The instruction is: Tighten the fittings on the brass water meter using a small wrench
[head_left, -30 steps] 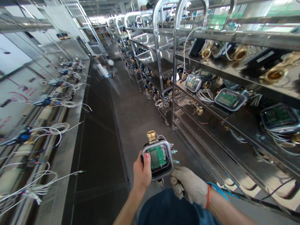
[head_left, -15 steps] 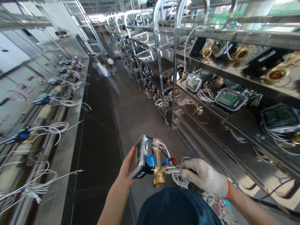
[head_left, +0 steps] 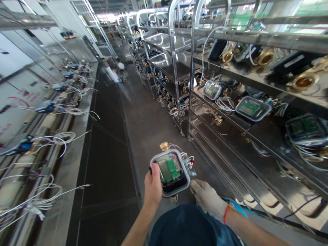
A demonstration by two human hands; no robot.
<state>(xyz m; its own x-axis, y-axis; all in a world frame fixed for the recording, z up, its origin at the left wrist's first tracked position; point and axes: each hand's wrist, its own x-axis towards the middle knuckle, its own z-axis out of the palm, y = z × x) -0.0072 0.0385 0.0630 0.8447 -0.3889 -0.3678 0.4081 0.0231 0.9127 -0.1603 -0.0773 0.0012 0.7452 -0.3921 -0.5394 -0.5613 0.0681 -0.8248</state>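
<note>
Head cam: left hand (head_left: 153, 186) is gripping the meter (head_left: 171, 172) by its left edge, thumb lying on the clear cover, green PCB facing up, brass end (head_left: 164, 146) pointing away. Right hand (head_left: 208, 200), gloved, is sitting just under/beside the meter's right side w/ fingers curled; can't tell if it's holding anything. Meter is hanging over the aisle floor, racks (head_left: 191, 85) w/ more meters (head_left: 252, 108) standing to the right.

Red markings on the wall panel (head_left: 10, 112), perhaps lettering, too blurred to read
</note>
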